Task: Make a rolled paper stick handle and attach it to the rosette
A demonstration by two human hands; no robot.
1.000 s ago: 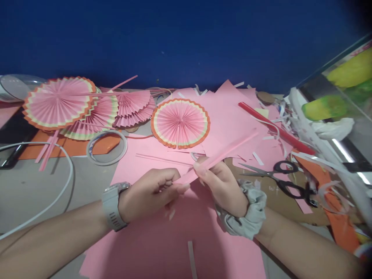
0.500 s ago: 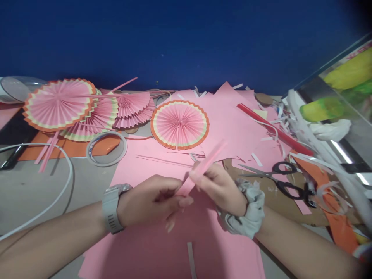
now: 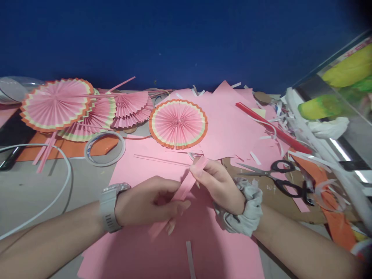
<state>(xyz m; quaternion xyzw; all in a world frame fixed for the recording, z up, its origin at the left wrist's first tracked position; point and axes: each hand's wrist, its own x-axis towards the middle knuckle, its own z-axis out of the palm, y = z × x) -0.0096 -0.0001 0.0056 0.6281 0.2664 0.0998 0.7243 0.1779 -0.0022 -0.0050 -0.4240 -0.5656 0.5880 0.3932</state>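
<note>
Over the pink sheet [image 3: 162, 255], left hand [image 3: 148, 201] and right hand [image 3: 219, 186] pinch paper strip [image 3: 186, 186].

The head-worn camera looks forward and down from close above the left hand [image 3: 148, 201] and right hand [image 3: 217, 185] at lower centre, a blue wall [image 3: 186, 38] across the top.

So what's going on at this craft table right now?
A person holds a narrow pink paper strip in both hands: the left hand pinches its lower part, the right hand its upper end, above a large pink sheet. Pleated rosettes lie at the back, a tape roll to the left and scissors to the right, untouched.
</note>
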